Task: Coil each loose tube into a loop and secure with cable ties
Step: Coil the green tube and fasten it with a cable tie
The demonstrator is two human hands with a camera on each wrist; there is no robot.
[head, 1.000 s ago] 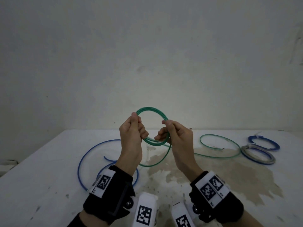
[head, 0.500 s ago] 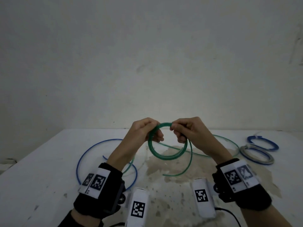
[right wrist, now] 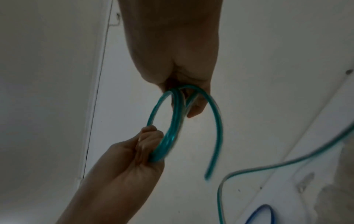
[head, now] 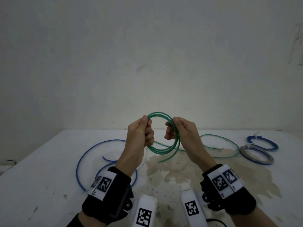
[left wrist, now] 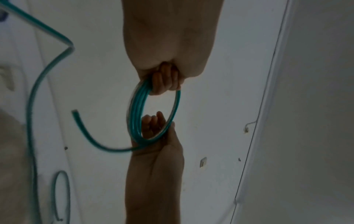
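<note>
A green tube coil (head: 161,151) of several turns stands upright above the table between my hands. My left hand (head: 144,126) grips its left side, thumb on top and fingers curled through the ring. My right hand (head: 177,126) pinches the right side. A short loose tail (head: 165,158) hangs off the coil's lower right toward the table. In the left wrist view my left hand (left wrist: 162,81) holds the coil (left wrist: 136,115) and the right hand (left wrist: 153,127) is beyond it. The right wrist view has my right hand (right wrist: 189,98) on the coil (right wrist: 172,121), with the tail end (right wrist: 208,174) free.
A loose blue tube (head: 78,163) sprawls on the white table (head: 41,185) at the left. A second loose green tube (head: 229,141) lies behind my right hand. Two tied coils, blue (head: 262,143) and grey (head: 255,157), sit at the far right. A wall stands close behind.
Both hands turned the coil and now hold it upright by its left and right sides. The free green tail has grown shorter as more tube joined the coil.
</note>
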